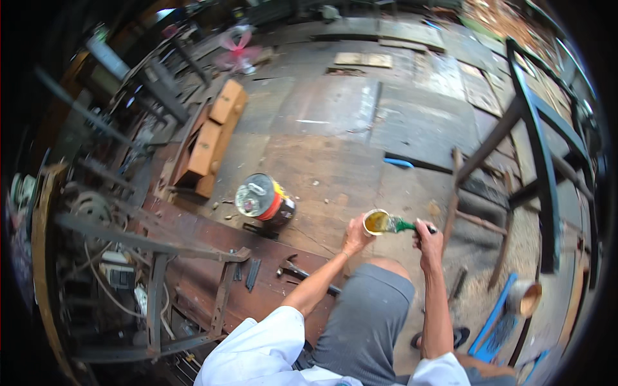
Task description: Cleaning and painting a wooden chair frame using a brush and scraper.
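Note:
My left hand (pixel 355 235) is closed around a small pale cup (pixel 375 222) of amber liquid, held upright or slightly tilted above my knee. My right hand (pixel 427 235) grips the green handle of a paintbrush (pixel 407 224), whose bristle end is at the cup's rim. A large can (pixel 277 207) with a red band and silvery top stands on the floor left of the cup. A hammer (pixel 290 270) lies below my left forearm, partly hidden, beside some dark strips (pixel 253 273) on a reddish board (pixel 206 244).
Wooden drawers (pixel 212 138) lie at the left beside metal frames (pixel 154 244) and cables. Dark wooden chair frames (pixel 541 180) stand at the right, near a round container (pixel 523 299) and a blue bar (pixel 490 309). Uneven boards (pixel 431 109) cover the floor ahead, with a pink fan (pixel 237 51) beyond.

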